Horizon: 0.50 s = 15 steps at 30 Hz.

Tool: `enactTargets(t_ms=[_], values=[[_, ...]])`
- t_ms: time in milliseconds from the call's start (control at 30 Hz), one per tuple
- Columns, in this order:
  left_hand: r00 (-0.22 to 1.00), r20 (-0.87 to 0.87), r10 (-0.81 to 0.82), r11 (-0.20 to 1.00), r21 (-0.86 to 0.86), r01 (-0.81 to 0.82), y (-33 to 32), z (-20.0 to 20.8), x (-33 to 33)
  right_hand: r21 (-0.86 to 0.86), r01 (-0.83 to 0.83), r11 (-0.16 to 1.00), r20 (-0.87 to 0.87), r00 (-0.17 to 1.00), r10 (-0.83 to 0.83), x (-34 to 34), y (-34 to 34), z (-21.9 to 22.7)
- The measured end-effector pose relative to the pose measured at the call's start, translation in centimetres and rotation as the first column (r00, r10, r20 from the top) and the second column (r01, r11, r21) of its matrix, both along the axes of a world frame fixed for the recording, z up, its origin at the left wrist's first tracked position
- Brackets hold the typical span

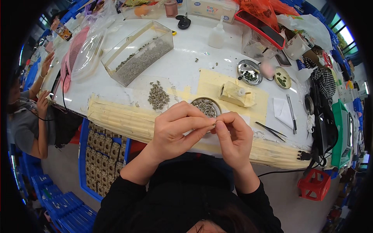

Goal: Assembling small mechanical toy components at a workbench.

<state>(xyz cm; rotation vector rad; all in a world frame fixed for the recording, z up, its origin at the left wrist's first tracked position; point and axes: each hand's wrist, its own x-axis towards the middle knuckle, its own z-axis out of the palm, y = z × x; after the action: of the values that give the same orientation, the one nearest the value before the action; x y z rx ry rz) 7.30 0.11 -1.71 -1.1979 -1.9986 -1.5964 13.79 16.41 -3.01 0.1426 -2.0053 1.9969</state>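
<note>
My left hand (176,130) and my right hand (235,138) meet fingertip to fingertip above the table's front edge. Both pinch at the same spot, and a tiny piece between them is too small to name. Just beyond the fingers a round metal dish (206,104) holds many small grey metal parts; its near side is partly hidden by my hands. Left of it lies a loose heap of similar parts (158,96). A cream-coloured block (237,94) wrapped in tape stands beyond my right hand. Black tweezers (271,131) rest to the right.
A clear box (140,54) of small parts stands at the back left. Dishes with dark green pieces (250,73), a pen (291,112), a white squeeze bottle (217,35) and a red-cased phone (260,29) lie to the right and back. A blue crate (103,159) sits below left; another person (29,120) sits at left.
</note>
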Motion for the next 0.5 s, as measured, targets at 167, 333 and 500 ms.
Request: enactTargets(t_ms=[167, 333, 500], values=[[1.0, -0.002, 0.019, 1.0, -0.023, -0.019, -0.05, -0.15, -0.03, -0.01, 0.001, 1.0, -0.036, 0.999, -0.002, 0.01, 0.2, -0.42], [1.0, 0.0, 0.009, 1.0, -0.004, -0.009, -0.09, -0.08, 0.13, -0.004, -0.011, 1.0, 0.002, 1.0, 0.011, -0.01, 0.05, -0.15], [1.0, -0.014, 0.011, 1.0, -0.005, -0.011, -0.01, -0.1, 0.09, -0.013, -0.006, 1.0, 0.0, 1.0, 0.006, 0.0, -0.03, -0.2]])
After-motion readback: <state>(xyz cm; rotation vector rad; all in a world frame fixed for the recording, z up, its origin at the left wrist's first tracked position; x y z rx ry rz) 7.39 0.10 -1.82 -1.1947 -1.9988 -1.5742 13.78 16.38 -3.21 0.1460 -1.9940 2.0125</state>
